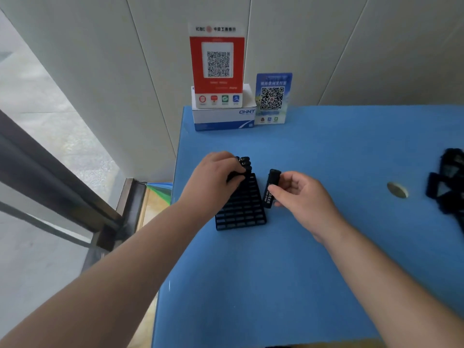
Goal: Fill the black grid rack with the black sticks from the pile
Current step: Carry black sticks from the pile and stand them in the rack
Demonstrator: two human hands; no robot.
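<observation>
On the blue tabletop [326, 247] lies a black plastic grid rack [242, 209] of small rectangular cells, most of them open, with a few black sticks [244, 162] standing upright in its far rows. The left hand [216, 177] rests over that far end, its fingers curled round a black stick there, though exactly which cell it sits at is hidden by the fingers. Just right of the rack, the right hand [298, 194] has its grip clamped on another slim black stick with white lettering [271, 188], pinched between thumb and fingertips and held tilted, clear of the rack. The pile of black sticks [449, 179] lies well apart at the right edge (partly cut off by the frame), near a round hole [397, 190] in the tabletop. Against the white wall stand a red QR-code sign [217, 64], a white and blue box marked CHNT [223, 118] and a blue QR-code card [273, 97]
</observation>
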